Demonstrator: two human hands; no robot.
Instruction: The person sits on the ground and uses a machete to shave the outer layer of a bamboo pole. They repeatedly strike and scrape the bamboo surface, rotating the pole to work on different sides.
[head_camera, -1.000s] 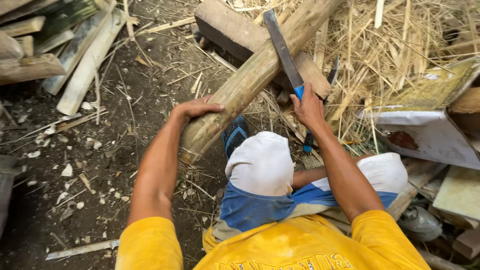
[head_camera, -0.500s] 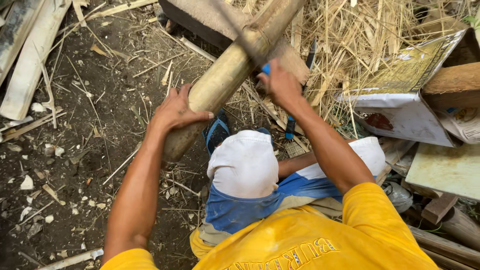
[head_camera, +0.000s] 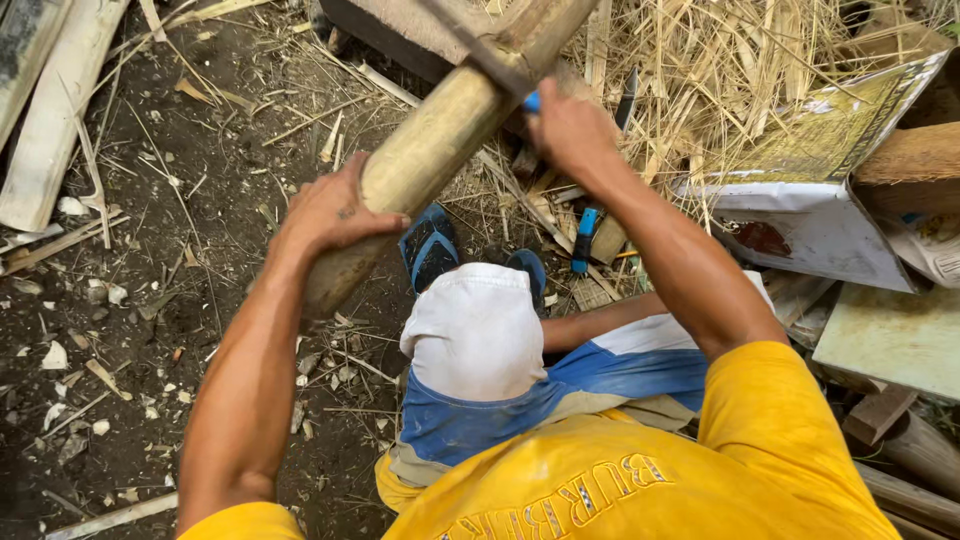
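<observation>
A thick bamboo pole (head_camera: 440, 140) slants from the lower left up to the top middle, resting on a wooden block (head_camera: 400, 30). My left hand (head_camera: 335, 210) grips the pole near its lower end. My right hand (head_camera: 565, 130) is closed on the blue handle of a long machete (head_camera: 480, 55), whose blade lies across the pole at the top of the view. My knees in white and blue shorts (head_camera: 480, 340) are below the pole.
Split bamboo slats (head_camera: 50, 120) lie at the upper left on dark soil. A heap of dry straw-like strips (head_camera: 720, 70) fills the upper right. A cardboard box (head_camera: 820, 200), boards and a blue-handled tool (head_camera: 583, 240) sit to the right.
The machete has swung down from a raised position onto the pole. The view has shifted, so the pole and both hands sit higher and closer.
</observation>
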